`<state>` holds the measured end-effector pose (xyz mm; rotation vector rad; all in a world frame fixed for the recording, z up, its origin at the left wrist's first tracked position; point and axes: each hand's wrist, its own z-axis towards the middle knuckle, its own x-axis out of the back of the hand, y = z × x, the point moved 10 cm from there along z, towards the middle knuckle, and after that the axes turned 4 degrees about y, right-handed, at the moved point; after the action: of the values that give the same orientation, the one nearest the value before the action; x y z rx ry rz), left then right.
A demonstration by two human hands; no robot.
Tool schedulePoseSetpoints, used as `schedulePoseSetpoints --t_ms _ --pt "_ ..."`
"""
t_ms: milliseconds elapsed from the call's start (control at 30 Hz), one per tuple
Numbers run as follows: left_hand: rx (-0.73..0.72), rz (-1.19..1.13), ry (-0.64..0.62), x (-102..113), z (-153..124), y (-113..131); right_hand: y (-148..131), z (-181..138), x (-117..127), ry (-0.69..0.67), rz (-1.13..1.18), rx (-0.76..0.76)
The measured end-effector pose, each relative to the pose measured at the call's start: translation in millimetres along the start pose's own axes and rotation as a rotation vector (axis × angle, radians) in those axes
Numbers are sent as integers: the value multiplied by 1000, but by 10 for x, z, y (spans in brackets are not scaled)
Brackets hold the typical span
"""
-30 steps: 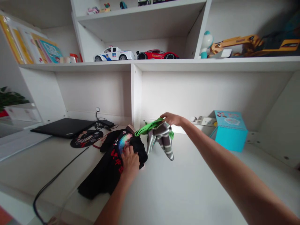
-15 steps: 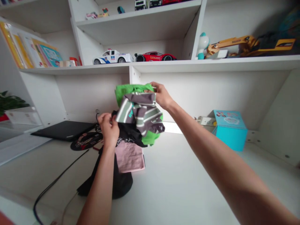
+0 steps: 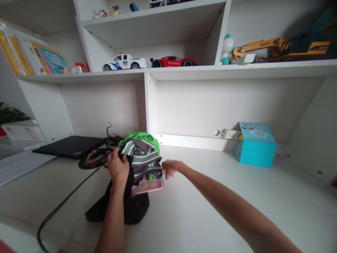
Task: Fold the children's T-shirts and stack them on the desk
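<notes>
A crumpled pile of clothes lies left of centre on the desk. On top is a grey, green and white striped garment (image 3: pixel 143 156), with a bright green garment (image 3: pixel 140 136) showing behind it. A folded pink cloth (image 3: pixel 150 186) sticks out below, and a black garment (image 3: pixel 138 209) spreads toward the front left. My left hand (image 3: pixel 119 168) is closed on black fabric at the pile's left side. My right hand (image 3: pixel 170 168) has curled fingers at the striped garment's right edge; whether cloth is between them I cannot make out.
Behind the pile on the left are a black laptop (image 3: pixel 71 146), a dark round mat (image 3: pixel 93 159) and a black cable (image 3: pixel 65 198). A blue box-shaped calendar (image 3: pixel 258 147) stands back right beside a power strip (image 3: pixel 231 134). Toy vehicles line the shelf (image 3: pixel 179 73) above.
The green and striped garments have come down from the air onto the pile, covering much of the pink cloth. My right hand has moved down with them; my left hand has lowered slightly.
</notes>
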<state>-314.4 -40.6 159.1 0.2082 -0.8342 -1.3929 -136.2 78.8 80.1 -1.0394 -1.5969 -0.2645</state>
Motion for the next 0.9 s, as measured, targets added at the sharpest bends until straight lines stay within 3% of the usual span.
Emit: schedulePoseSetpoints --t_ms 33,100,233,300,367,500,600,667,733,800,900 --pt "-50 -45 29 95 -105 135 24 10 -147 15 43 15" --pt "-148 -133 -34 125 -326 387 56 14 -338 81 130 29" --pt "-278 -184 -322 -170 -759 584 -4 -46 -325 145 313 56" --pt "-288 -168 -361 -242 -835 531 -135 -101 -85 148 446 116" --pt "-279 -160 -294 -179 -752 473 -299 -168 302 196 592 194" --pt "-230 -160 -76 112 -339 403 -643 -305 1126 359 846 343" --pt "-146 -119 8 187 -94 255 -923 -436 1624 473 982 456" --pt "-78 -141 -39 86 -61 109 -1132 -615 1970 575 1107 630" --pt "-8 -197 -172 -122 -140 -31 -1304 -823 2256 664 1207 824" --pt "23 -232 -312 -321 -287 -110 -1449 -921 2371 658 1179 925" --pt "47 -267 -325 -376 -428 -192 -1515 -749 2138 487 844 807"
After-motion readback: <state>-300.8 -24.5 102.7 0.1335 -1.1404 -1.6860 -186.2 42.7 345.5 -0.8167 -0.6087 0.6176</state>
